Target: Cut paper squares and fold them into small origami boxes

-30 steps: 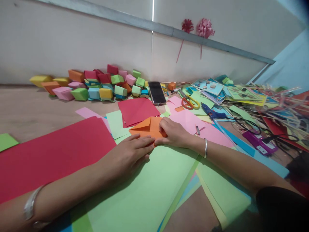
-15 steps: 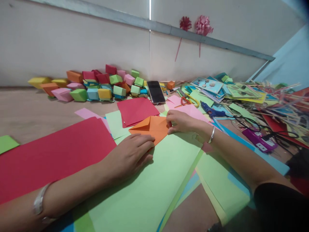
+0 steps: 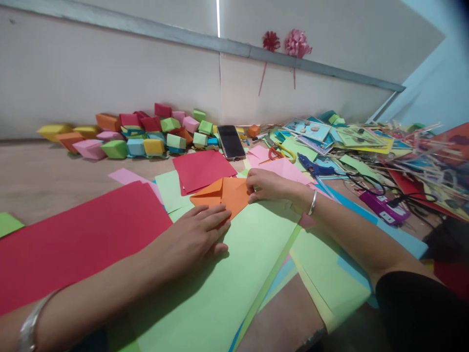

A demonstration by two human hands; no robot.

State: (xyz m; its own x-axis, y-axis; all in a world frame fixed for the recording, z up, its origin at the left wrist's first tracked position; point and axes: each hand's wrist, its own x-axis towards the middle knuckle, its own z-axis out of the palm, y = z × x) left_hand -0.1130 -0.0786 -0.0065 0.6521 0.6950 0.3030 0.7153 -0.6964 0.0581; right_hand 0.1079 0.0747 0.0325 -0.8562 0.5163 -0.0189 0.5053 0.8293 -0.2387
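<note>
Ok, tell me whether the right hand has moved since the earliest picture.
Yes. Judged against the phone, the right hand has shifted to the right and slightly farther from the person.

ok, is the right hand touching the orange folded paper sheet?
Touching. Head view: the right hand pinches the orange folded paper sheet at its right corner, with no gap showing.

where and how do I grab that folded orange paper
Probably the left tip of the orange paper, pinched from the left: it juts out uncovered, while the left hand overlaps the near edge and the right hand the right end.
</note>
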